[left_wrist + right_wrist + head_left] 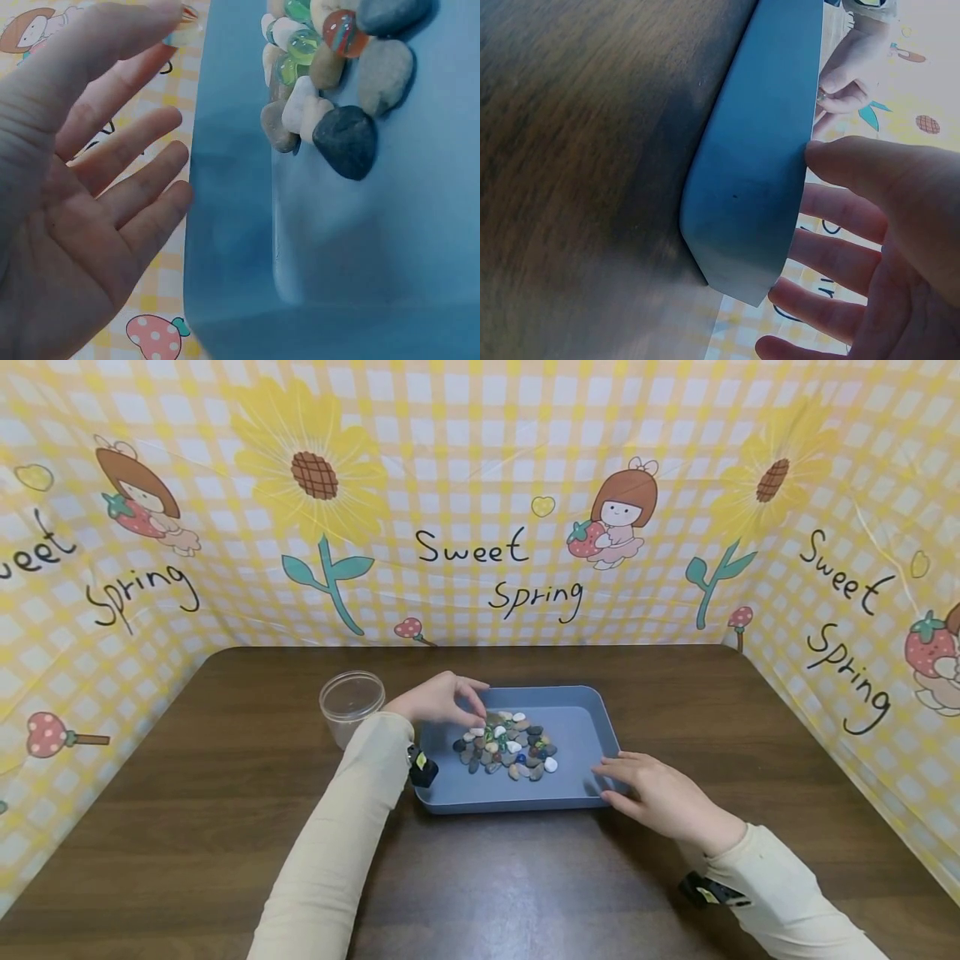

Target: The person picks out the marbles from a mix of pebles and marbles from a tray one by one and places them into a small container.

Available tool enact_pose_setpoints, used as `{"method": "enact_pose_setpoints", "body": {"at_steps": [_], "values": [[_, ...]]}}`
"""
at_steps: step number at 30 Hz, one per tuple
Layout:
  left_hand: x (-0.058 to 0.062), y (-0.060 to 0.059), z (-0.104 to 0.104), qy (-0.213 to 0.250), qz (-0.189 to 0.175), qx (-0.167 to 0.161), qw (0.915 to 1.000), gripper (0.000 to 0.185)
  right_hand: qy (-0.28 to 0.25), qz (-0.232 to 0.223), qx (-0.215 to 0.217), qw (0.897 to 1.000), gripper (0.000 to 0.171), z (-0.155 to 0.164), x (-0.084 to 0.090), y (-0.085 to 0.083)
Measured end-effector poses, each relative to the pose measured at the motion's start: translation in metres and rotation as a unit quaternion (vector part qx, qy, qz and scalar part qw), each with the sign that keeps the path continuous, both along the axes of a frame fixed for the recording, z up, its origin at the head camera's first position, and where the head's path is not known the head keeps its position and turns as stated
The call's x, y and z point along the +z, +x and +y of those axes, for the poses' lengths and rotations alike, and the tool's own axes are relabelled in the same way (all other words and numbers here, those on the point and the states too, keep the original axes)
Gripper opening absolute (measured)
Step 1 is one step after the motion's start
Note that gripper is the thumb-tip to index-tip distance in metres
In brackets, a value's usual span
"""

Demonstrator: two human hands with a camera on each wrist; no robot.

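Note:
A blue tray (517, 802) lies mid-table with a heap of pebbles (510, 747) and glass marbles in it. My left hand (474, 702) hovers over the tray's far left part. In the left wrist view its thumb and forefinger (166, 30) pinch a small glass marble (187, 28), while the other fingers stay spread beside the tray wall (225, 225). Grey and white pebbles (345, 139) and green marbles (300, 45) lie close by. My right hand (611, 777) rests at the tray's near right corner, its straight fingers (832, 214) against the outer wall (757, 187).
A clear plastic jar (351, 702) without a lid stands left of the tray, just behind my left forearm. The dark wooden table (187, 793) is enclosed on three sides by a yellow checked printed backdrop (480, 485).

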State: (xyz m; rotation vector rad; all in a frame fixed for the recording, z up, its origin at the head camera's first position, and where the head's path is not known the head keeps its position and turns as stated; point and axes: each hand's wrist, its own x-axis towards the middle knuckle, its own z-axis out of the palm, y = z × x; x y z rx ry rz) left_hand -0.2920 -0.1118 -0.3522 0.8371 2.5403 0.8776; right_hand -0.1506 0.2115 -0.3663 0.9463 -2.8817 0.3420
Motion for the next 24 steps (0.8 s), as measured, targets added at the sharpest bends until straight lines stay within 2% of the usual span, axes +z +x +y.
{"method": "enact_pose_setpoints", "body": {"at_steps": [10,24], "values": [[0.0037,0.0023,-0.0035,0.037,0.017,0.020,0.9990,0.012,-0.002,0.001,0.000,1.000,0.034,0.0003,-0.0007,-0.0008],[0.0100,0.0053,-0.0086,0.054,0.033,0.037,0.9973,0.015,0.003,-0.010,0.001,1.000,0.035,0.0006,0.0005,-0.0006]]}}
